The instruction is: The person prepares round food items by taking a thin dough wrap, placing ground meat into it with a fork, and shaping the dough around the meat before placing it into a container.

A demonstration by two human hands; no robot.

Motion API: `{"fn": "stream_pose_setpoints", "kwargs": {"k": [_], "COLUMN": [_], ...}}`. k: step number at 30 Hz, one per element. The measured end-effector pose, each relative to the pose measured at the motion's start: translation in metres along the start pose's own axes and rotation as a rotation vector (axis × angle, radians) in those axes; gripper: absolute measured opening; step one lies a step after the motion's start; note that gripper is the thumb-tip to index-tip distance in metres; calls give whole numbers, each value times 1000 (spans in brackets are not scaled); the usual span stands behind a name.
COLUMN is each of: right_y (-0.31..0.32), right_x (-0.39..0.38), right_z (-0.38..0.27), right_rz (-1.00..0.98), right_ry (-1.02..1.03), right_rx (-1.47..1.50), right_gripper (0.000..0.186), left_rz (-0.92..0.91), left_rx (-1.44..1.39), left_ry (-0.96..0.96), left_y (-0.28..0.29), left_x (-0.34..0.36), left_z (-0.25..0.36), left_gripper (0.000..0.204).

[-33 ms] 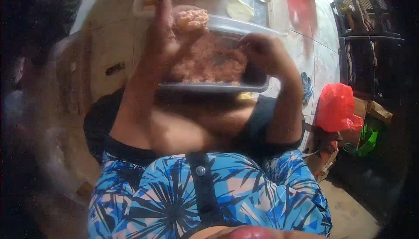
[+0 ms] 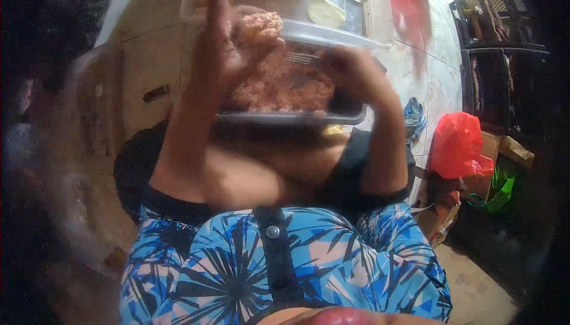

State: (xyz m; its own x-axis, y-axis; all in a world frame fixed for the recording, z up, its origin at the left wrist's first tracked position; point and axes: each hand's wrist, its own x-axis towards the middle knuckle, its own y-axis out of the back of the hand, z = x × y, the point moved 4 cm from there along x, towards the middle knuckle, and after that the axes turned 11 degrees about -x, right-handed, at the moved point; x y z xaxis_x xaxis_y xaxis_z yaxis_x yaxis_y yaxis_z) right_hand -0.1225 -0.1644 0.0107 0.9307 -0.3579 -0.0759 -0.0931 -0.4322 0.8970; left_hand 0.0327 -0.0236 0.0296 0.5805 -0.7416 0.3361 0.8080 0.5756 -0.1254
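Head view: left fingers (image 2: 223, 4) hold one lump (image 2: 265, 26); right fingers (image 2: 337, 62) grip a fork (image 2: 301, 58); much mixture (image 2: 276, 92) remains unportioned beneath.

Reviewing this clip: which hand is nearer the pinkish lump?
Left. The left hand holds the pinkish lump; the right hand is apart from it, farther right, over the right part of the dark tray.
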Motion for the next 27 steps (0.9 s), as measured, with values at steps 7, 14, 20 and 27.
{"fn": "stream_pose_setpoints", "kwargs": {"k": [7,14,20,27], "right_y": [-71,-53,-66,-35], "right_x": [32,31,17,11], "right_z": [9,-3,-4,-20], "right_rz": [58,-78,-365,-358], "right_ry": [-108,13,89,191], "right_rx": [-76,-217,-70,407], "right_gripper": [21,14,15,20], "left_rz": [-68,-38,2,12], "left_rx": [456,329,175,316], "left_ry": [-402,-165,-199,-216], "left_y": [17,17,3,20], "left_x": [10,5,6,9], "left_z": [15,0,14,4], "left_gripper": [28,17,80,20]}}
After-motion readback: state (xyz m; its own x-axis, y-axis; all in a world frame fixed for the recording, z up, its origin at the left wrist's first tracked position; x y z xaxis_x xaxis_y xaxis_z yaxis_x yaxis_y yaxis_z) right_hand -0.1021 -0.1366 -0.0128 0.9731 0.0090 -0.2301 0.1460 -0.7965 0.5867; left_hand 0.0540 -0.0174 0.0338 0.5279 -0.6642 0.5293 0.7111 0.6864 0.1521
